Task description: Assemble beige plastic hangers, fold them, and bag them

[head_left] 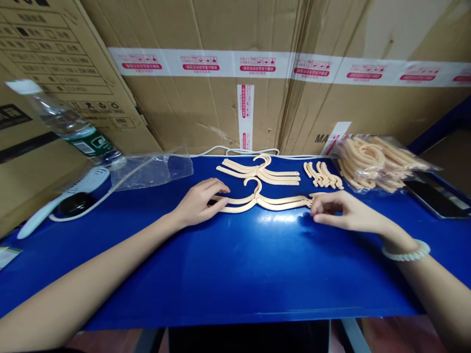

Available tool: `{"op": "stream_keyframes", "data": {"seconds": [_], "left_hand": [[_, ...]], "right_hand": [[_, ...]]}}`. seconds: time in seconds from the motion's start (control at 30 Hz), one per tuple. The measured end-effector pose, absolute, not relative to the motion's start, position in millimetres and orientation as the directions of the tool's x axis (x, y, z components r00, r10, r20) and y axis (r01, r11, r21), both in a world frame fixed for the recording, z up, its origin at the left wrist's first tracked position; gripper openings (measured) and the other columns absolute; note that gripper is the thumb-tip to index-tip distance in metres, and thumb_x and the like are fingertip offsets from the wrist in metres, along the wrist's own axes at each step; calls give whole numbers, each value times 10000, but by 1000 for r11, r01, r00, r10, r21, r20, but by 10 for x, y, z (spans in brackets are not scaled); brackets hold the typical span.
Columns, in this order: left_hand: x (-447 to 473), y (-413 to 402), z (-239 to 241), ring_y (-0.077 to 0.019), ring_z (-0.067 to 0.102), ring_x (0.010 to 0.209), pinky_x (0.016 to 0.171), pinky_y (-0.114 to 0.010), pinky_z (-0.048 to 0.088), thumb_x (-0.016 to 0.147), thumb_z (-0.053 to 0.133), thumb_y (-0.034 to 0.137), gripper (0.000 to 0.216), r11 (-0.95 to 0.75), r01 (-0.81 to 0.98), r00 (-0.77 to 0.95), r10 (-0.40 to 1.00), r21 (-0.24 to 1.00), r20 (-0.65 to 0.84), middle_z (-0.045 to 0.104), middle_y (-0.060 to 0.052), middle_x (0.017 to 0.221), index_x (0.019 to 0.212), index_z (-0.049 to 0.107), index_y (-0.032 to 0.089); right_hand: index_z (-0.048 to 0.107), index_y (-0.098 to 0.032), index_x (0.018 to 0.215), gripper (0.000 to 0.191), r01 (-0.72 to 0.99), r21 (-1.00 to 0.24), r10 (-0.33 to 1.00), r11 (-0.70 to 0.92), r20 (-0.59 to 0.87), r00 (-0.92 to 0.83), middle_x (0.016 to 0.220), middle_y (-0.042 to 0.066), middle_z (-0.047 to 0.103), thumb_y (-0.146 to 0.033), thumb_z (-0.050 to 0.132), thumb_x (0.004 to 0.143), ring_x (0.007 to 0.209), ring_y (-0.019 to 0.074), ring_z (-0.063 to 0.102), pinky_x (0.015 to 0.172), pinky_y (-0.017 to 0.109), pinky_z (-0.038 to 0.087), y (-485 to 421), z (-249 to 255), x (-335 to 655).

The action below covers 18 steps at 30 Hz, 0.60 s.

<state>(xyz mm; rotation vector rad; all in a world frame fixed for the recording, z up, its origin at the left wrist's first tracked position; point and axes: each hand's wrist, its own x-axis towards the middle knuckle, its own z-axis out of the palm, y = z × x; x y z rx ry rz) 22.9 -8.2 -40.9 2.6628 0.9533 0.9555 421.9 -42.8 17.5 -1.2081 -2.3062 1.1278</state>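
Note:
A beige folding clothes hanger (279,202) with doubled arms and a hook lies on the blue table between my hands. My left hand (200,202) is around the end of its left arms, thumb below and fingers above. At the tip of the right arms, my right hand (340,211) is closed, fingers curled and thumb drawn in, with a small hooked end piece partly hidden by the fingers. Just behind lies a second beige hanger (279,176), its arms fanned apart. Several short curved beige pieces (324,175) sit in a row to its right.
Clear bags of beige hanger parts (375,162) lie at the back right beside a phone (437,198). At left are a water bottle (81,130), a hairbrush (62,198), a black round object (77,203), a white cable (127,184) and an empty plastic bag (158,171). Cardboard boxes (184,108) stand behind.

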Motion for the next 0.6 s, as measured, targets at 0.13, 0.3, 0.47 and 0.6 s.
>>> {"op": "stream_keyframes", "data": {"seconds": [0.13, 0.3, 0.47, 0.6], "left_hand": [[235, -87, -392, -250, 638, 972, 872, -391, 490, 921, 653, 298, 213, -845, 445, 710, 534, 296, 458, 681, -98, 1052, 1093, 620, 177], [241, -81, -404, -246, 631, 969, 859, -384, 503, 959, 597, 258, 161, -846, 448, 702, 532, 288, 474, 688, -104, 1031, 1090, 634, 172], [244, -79, -412, -247, 640, 981, 878, -403, 510, 964, 590, 257, 164, -847, 456, 692, 531, 273, 490, 697, -110, 1036, 1093, 639, 169], [250, -88, -396, -252, 648, 992, 886, -409, 515, 957, 586, 259, 173, -844, 464, 690, 535, 271, 487, 697, -112, 1045, 1098, 639, 174]], "right_hand": [[737, -144, 923, 346, 513, -817, 649, 263, -244, -721, 694, 31, 663, -486, 744, 874, 572, 140, 586, 525, 231, 450, -521, 136, 4118], [729, -113, 1033, 393, 512, -849, 482, 130, -397, -781, 692, 52, 697, -479, 739, 892, 501, 143, 645, 487, 212, 489, -587, 109, 4114], [736, -108, 1056, 381, 482, -862, 463, 154, -368, -807, 713, 66, 715, -454, 745, 897, 536, 157, 683, 517, 215, 514, -594, 147, 4107], [739, -122, 1068, 351, 488, -855, 461, 174, -368, -808, 732, 60, 717, -439, 727, 917, 551, 155, 685, 541, 227, 521, -599, 162, 4093]]}}
